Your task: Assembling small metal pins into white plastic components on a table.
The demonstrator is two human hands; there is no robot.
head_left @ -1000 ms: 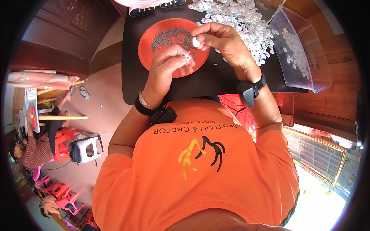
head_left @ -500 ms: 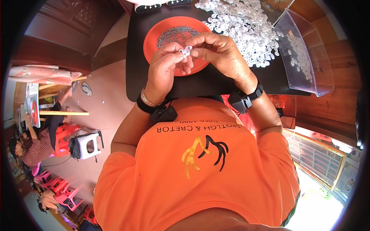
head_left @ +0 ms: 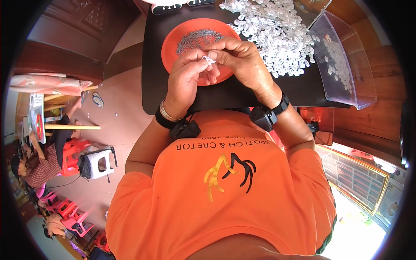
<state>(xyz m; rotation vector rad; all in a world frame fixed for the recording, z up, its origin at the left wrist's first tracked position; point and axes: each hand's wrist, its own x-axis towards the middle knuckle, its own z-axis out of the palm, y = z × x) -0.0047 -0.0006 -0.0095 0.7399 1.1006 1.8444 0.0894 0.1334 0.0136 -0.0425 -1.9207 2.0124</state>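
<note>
A small white plastic piece with a looped shape [head_left: 209, 60] is held over the red-orange round plate [head_left: 168, 54]. My left hand [head_left: 184, 80] pinches it between thumb and fingertips, the other fingers curled below. My right hand [head_left: 245, 60] meets it from the right, thumb and forefinger closed on its upper edge; whether a smaller part sits between those fingertips is hidden. Many thin grey pin-like parts [head_left: 197, 40] lie in the plate, just beyond my hands.
A big heap of white oval plastic pieces [head_left: 281, 41] covers the right of the black table [head_left: 154, 82]. A clear plastic bin [head_left: 342, 65] with more pieces stands at the right edge. Leftward, another person [head_left: 41, 167] sits by a white stool [head_left: 99, 164].
My right hand has shifted slightly left, and its thumb now covers the upper part of the white piece. My left hand stays nearly in place.
</note>
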